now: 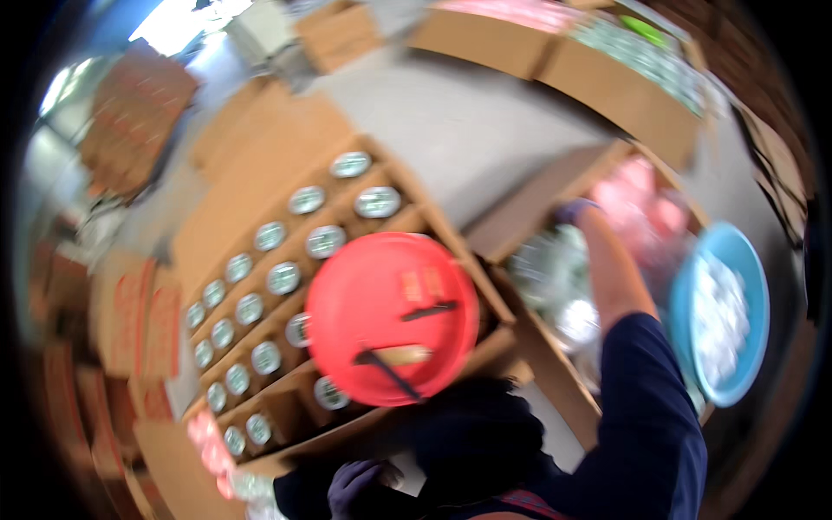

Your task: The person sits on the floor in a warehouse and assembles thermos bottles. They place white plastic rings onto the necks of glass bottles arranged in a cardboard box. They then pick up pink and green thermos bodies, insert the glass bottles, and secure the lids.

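My right hand [576, 210], in a purple glove, reaches into an open cardboard box on the right. It is beside clear plastic-wrapped items [555, 260] and pink plastic-wrapped items [637, 191]; its fingers are blurred and hidden, so any hold cannot be made out. Low in the view, close to my body, my left hand [357, 485] is gloved too, with its fingers curled in; what they hold, if anything, is unclear. A red round tray [347, 312] rests over a large partitioned carton [416, 186]. Several jars or glasses with shiny round tops [325, 241] stand in its compartments.
A light blue basin [752, 286] of white pieces leans at the far right. On the tray lie a black-and-wood tool [400, 355] and a dark bar [429, 310]. Cartons with pink and clear items [607, 78] stand at the back; stacked boxes [126, 312] line the left.
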Action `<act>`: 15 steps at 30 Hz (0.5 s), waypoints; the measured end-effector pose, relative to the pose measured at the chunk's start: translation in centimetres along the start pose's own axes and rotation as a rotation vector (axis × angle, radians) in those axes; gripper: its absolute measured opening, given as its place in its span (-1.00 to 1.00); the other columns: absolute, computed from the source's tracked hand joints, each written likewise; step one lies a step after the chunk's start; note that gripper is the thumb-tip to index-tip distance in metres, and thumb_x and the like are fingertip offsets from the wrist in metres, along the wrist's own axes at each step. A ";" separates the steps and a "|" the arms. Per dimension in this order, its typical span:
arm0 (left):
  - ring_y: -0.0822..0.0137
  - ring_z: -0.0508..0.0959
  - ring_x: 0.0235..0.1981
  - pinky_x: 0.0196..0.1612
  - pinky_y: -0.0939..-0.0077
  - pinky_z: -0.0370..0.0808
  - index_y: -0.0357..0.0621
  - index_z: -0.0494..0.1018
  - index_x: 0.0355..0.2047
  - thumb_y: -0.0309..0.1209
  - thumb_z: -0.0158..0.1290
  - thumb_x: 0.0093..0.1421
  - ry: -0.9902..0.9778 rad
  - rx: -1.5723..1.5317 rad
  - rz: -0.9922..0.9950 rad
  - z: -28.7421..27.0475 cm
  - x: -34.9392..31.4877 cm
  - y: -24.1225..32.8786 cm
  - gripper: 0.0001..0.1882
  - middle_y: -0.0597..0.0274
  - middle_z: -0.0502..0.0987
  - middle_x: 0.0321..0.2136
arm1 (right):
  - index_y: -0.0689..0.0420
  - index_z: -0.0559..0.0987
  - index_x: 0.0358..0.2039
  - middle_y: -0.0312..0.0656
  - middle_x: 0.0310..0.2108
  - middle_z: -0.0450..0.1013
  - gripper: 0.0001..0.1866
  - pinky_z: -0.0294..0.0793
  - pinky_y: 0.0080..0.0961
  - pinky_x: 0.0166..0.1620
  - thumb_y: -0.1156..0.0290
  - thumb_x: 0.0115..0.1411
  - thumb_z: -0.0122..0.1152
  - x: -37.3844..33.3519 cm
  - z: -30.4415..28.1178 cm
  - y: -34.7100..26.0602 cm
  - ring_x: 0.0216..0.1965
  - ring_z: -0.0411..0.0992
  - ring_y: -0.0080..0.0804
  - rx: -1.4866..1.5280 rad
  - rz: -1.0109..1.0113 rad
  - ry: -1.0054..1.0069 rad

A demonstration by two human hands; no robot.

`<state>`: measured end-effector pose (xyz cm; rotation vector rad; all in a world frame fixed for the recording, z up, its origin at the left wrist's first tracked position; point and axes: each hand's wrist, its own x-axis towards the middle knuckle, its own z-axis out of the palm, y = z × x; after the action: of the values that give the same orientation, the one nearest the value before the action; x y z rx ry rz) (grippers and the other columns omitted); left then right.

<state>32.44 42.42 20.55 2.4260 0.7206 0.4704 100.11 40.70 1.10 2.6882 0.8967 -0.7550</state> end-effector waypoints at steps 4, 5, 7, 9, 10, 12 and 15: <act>-0.05 0.54 -0.19 -0.10 0.17 0.50 -0.21 0.56 -0.20 -0.56 0.10 0.06 0.012 0.052 -0.104 -0.4 -0.1 -0.3 -0.75 -0.07 0.55 -0.22 | -0.03 0.48 0.12 -0.16 0.10 0.43 -0.49 0.37 -0.19 0.11 -0.01 0.25 0.00 1.5 1.6 -2.8 0.13 0.39 -0.23 -0.258 0.203 -0.028; -0.06 0.52 -0.17 -0.08 0.15 0.49 -0.19 0.55 -0.18 -0.56 0.10 0.08 -0.017 0.024 -0.107 -0.2 0.0 -0.6 -0.74 -0.07 0.54 -0.20 | -0.04 0.47 0.14 -0.16 0.11 0.42 -0.49 0.37 -0.17 0.11 0.00 0.25 0.00 1.6 1.9 -3.2 0.14 0.38 -0.23 -0.293 0.239 -0.041; -0.08 0.50 -0.16 -0.08 0.15 0.48 -0.21 0.54 -0.13 -0.56 0.08 0.09 -0.010 -0.009 -0.146 -0.2 -0.2 0.0 -0.71 -0.09 0.52 -0.19 | -0.06 0.45 0.16 -0.18 0.14 0.40 -0.49 0.38 -0.15 0.10 0.03 0.25 0.01 2.2 2.2 -3.2 0.15 0.37 -0.23 -0.380 0.290 -0.066; -0.05 0.52 -0.17 -0.09 0.18 0.49 -0.23 0.54 -0.12 -0.57 0.10 0.08 -0.029 -0.016 -0.166 0.0 -0.6 0.0 -0.69 -0.08 0.53 -0.19 | -0.08 0.43 0.19 -0.19 0.17 0.38 -0.48 0.38 -0.12 0.08 0.05 0.25 0.02 2.5 2.7 -3.7 0.16 0.36 -0.23 -0.438 0.310 -0.083; -0.01 0.55 -0.18 -0.08 0.22 0.50 -0.24 0.55 -0.13 -0.58 0.12 0.07 -0.048 -0.002 -0.167 0.0 -0.7 -0.3 -0.69 -0.07 0.55 -0.19 | -0.09 0.42 0.20 -0.19 0.18 0.37 -0.48 0.38 -0.11 0.08 0.06 0.25 0.02 2.5 2.9 -3.8 0.16 0.36 -0.23 -0.453 0.314 -0.086; 0.03 0.58 -0.21 -0.10 0.26 0.51 -0.24 0.56 -0.13 -0.59 0.14 0.04 -0.067 0.001 -0.167 0.3 -0.7 -0.7 -0.68 -0.04 0.56 -0.21 | -0.11 0.40 0.23 -0.21 0.21 0.34 -0.47 0.38 -0.09 0.07 0.08 0.26 0.03 2.3 3.1 -3.6 0.17 0.35 -0.23 -0.468 0.324 -0.083; 0.04 0.57 -0.23 -0.13 0.27 0.51 -0.22 0.56 -0.13 -0.60 0.15 0.01 -0.074 -0.028 -0.181 0.5 -0.4 -0.8 -0.65 -0.01 0.56 -0.24 | -0.14 0.36 0.27 -0.23 0.25 0.31 -0.45 0.39 -0.05 0.05 0.12 0.26 0.05 1.9 3.5 -4.6 0.19 0.34 -0.23 -0.467 0.322 -0.088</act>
<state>32.06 42.60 19.63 2.3130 0.8858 0.3154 97.18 44.08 -3.01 2.2837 0.5176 -0.5110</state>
